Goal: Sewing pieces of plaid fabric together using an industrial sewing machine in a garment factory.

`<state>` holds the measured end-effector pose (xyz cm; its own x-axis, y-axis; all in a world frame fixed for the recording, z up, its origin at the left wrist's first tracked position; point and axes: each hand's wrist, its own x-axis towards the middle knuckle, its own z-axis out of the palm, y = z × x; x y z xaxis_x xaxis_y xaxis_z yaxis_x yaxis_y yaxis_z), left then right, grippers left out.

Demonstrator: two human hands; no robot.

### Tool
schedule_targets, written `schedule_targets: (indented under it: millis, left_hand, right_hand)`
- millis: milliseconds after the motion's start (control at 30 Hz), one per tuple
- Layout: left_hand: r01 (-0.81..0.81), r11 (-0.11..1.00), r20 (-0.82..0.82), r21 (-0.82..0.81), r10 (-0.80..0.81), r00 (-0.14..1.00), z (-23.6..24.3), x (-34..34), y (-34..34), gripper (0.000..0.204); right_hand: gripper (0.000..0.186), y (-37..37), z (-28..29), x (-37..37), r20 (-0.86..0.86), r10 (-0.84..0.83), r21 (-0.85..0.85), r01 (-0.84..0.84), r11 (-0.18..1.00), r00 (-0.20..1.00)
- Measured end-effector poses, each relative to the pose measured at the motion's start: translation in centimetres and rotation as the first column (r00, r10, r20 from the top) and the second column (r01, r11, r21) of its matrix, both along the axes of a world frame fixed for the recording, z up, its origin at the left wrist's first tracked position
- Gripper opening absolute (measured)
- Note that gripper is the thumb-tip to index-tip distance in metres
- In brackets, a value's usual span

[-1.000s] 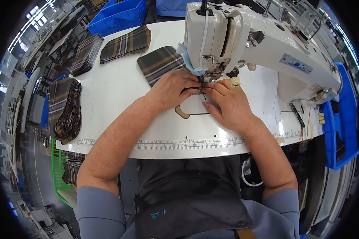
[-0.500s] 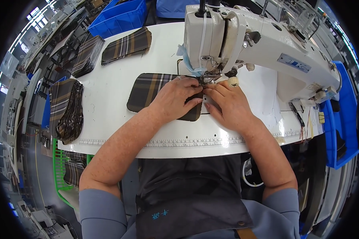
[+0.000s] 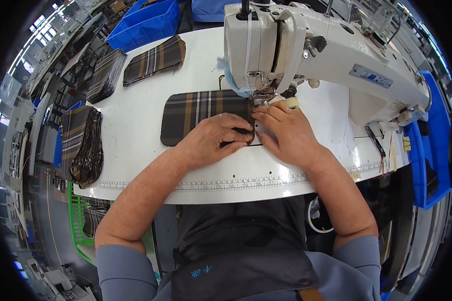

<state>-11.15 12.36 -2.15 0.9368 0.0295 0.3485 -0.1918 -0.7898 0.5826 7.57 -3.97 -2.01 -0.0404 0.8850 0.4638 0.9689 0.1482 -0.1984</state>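
A dark plaid fabric piece with rounded corners lies flat beside the needle area of a white sewing machine. My left hand grips the piece's right end near the front corner, fingers curled and thumb low. My right hand rests just right of the piece, fingers stretched toward its edge below the presser foot and thumb apart on the tabletop. Part of the piece's edge is hidden under my fingers. A light blue cloth hangs at the machine head's left.
Stacks of plaid pieces sit on the left of the white table. Blue bins stand behind and at right. A green basket holds fabric below left. A black tool lies by the machine.
The fabric piece has swung from a slant to lie level, nearer the front. My left hand has drawn down toward the front edge. My right hand stays near the needle.
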Motion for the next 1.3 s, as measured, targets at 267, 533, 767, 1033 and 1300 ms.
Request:
schedule_targets:
  millis: [267,533,767,1033,1300]
  left_hand:
    - [-0.069,0.995,0.066,0.074,0.064,0.996,-0.4,2.1,1.8,0.023]
    - [-0.233,0.958,0.112,0.169,0.216,0.97,-0.3,3.2,1.7,0.02]
    - [-0.262,0.925,0.126,0.275,0.235,0.964,-0.6,3.4,1.1,0.022]
    - [-0.314,0.916,0.193,0.251,0.27,0.943,-0.8,3.4,0.6,0.025]
    - [-0.38,0.846,0.064,0.375,0.385,0.921,-1.3,3.2,0.4,0.055]
  right_hand:
    - [0.034,0.0,0.0,-0.2,0.015,-0.027,-0.009,0.027,1.0,1.0]
    - [0.035,0.0,-0.1,-0.3,0.018,-0.038,-0.013,0.038,0.999,0.999]
    - [0.033,-0.1,-0.3,-0.2,0.018,-0.038,0.02,0.038,0.999,0.999]
    - [0.031,-0.1,0.0,-0.3,0.03,-0.03,0.038,0.029,0.999,0.999]
    - [0.034,-0.2,0.2,-0.5,0.031,-0.012,0.038,0.011,0.999,0.999]
